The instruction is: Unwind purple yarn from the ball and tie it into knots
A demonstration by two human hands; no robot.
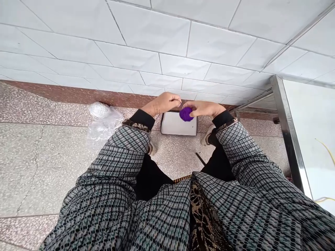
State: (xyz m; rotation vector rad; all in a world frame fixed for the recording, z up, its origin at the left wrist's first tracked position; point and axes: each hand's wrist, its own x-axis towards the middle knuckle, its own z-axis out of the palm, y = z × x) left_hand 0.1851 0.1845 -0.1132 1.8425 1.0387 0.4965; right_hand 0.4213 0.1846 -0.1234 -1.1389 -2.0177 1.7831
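A ball of purple yarn (186, 114) sits in my right hand (202, 108), whose thumb and fingers are wrapped round its right side. Just to the left, my left hand (166, 103) is closed in a pinch, close to the ball's top. A short bit of purple yarn seems to run between the pinched fingertips and the ball, though it is very thin here. Below both hands lies a shallow white tray or box lid (171, 124) with dark edges, on the floor between my feet.
A white yarn ball (99, 109) and a clear plastic bag (103, 127) lie on the floor at the left. A tiled wall (157, 35) rises right ahead. At the right stands a white-topped table (311, 132) with a metal frame. A dark stick-like thing (200, 159) lies near my right foot.
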